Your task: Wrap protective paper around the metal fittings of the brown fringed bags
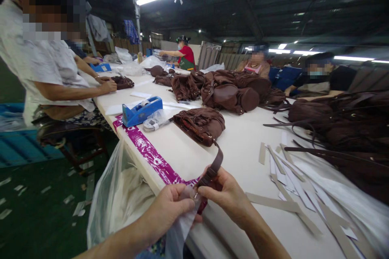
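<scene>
My left hand (170,209) pinches a thin translucent white wrapping sheet (179,232) at the near table edge. My right hand (228,194) is closed on the end of a brown strap (215,166). The strap curves up and back to a brown fringed bag (199,124) lying on the white table (243,145). Both hands meet over the strap's end, where a small metal fitting shows between the fingers.
A blue tape dispenser (141,110) and a roll of tape (151,124) sit left of the bag. Brown bags (226,91) are piled further back and at right (334,125). Cardboard and paper strips (291,178) lie at right. A plastic sack (117,194) hangs at the table edge. Several people sit around the table.
</scene>
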`<state>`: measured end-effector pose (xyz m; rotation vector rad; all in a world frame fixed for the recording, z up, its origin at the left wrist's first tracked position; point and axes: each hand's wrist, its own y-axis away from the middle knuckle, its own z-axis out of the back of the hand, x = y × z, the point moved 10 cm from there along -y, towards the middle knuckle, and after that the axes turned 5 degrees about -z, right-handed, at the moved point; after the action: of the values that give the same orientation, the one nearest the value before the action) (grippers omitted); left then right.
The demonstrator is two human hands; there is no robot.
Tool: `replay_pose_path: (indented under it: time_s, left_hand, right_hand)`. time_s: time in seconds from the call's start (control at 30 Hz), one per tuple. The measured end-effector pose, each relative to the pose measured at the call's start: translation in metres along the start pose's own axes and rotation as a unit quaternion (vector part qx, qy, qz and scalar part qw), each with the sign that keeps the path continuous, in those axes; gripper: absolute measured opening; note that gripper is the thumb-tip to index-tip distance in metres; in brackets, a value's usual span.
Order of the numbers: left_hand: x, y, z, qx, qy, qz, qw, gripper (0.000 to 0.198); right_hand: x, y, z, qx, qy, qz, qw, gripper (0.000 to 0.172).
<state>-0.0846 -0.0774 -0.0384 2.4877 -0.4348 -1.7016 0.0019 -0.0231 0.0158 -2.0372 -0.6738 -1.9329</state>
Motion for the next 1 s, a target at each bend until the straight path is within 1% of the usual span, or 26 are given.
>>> replay_pose_path:
  time_s: [0.17, 0.3, 0.43, 0.57, 0.67, 0.87, 1.0]
  left_hand:
    - [0.001, -0.002, 0.006, -0.026, -0.04, -0.012, 0.999, 0.026]
    - [0.004, -0.006, 0.008, -0.02, -0.045, -0.029, 0.998, 0.018]
    - [0.006, -0.006, 0.01, -0.024, -0.043, -0.028, 0.998, 0.021]
    - [0.001, -0.005, 0.004, -0.011, -0.05, -0.029, 0.998, 0.023]
    - [-0.002, -0.004, 0.001, -0.003, -0.052, -0.031, 0.998, 0.023]
    - [-0.003, -0.003, -0.001, 0.01, -0.064, -0.039, 0.997, 0.022]
    - [-0.002, -0.005, 0.002, 0.004, -0.062, -0.049, 0.997, 0.021]
  right_hand:
    - [-0.005, -0.002, 0.004, -0.01, 0.007, -0.018, 1.0, 0.033]
    - [-0.005, -0.002, 0.007, -0.023, 0.003, -0.011, 1.0, 0.037]
    - [-0.004, -0.002, 0.004, -0.006, -0.017, -0.001, 1.0, 0.041]
    - [-0.003, -0.002, 0.007, -0.017, -0.004, 0.012, 1.0, 0.039]
    - [-0.003, -0.003, 0.007, -0.009, -0.007, 0.021, 1.0, 0.04]
    - [-0.004, -0.004, 0.007, -0.008, -0.021, 0.025, 0.999, 0.04]
    - [-0.003, -0.004, 0.006, -0.008, -0.029, 0.03, 0.999, 0.037]
